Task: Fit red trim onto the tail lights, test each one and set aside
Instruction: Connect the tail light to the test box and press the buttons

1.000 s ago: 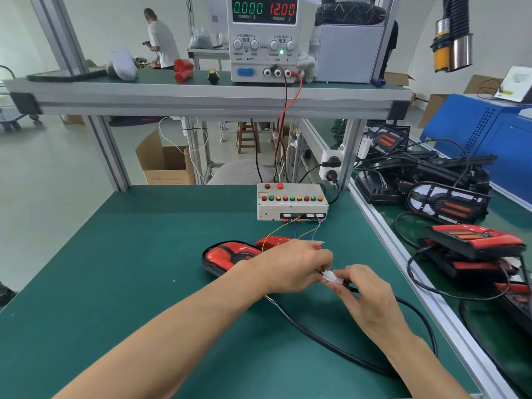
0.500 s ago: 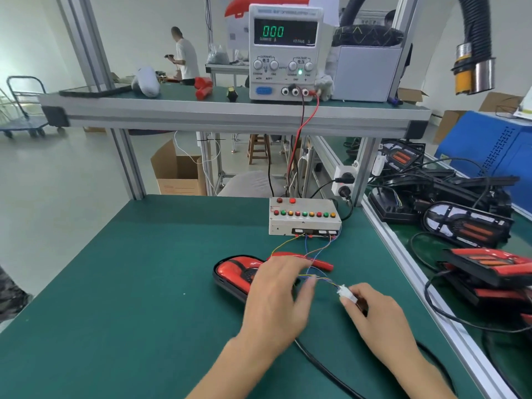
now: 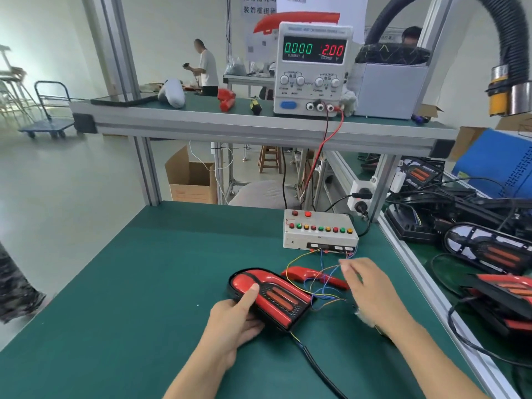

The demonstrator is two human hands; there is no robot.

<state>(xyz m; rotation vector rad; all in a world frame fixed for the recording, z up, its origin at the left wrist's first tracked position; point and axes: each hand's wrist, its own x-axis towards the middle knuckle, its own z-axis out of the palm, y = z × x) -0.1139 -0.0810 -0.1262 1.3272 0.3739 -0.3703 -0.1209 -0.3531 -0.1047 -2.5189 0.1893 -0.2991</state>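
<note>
On the green mat lies a tail light (image 3: 276, 298), black-bodied with red trim fitted on its face. My left hand (image 3: 234, 322) grips its near end, thumb pressed on the red trim. My right hand (image 3: 371, 289) hovers to the right of it, motion-blurred, fingers loosely extended, tips by the coloured wires (image 3: 322, 283). Those wires run from the lamp to the white test box (image 3: 319, 234). A blurred white connector (image 3: 363, 315) shows beneath my right wrist. A loose red trim piece (image 3: 312, 277) lies just behind the lamp.
A power supply (image 3: 313, 67) stands on the upper shelf, its display lit. Other tail lights (image 3: 489, 254) and tangled cables fill the bench to the right, past an aluminium rail (image 3: 414, 269). A black cable (image 3: 316, 370) trails toward me. A person stands far behind.
My left hand left the connector and took hold of the tail light, turning it. My right hand let go of the white connector and rose toward the wires. The camera tilted up.
</note>
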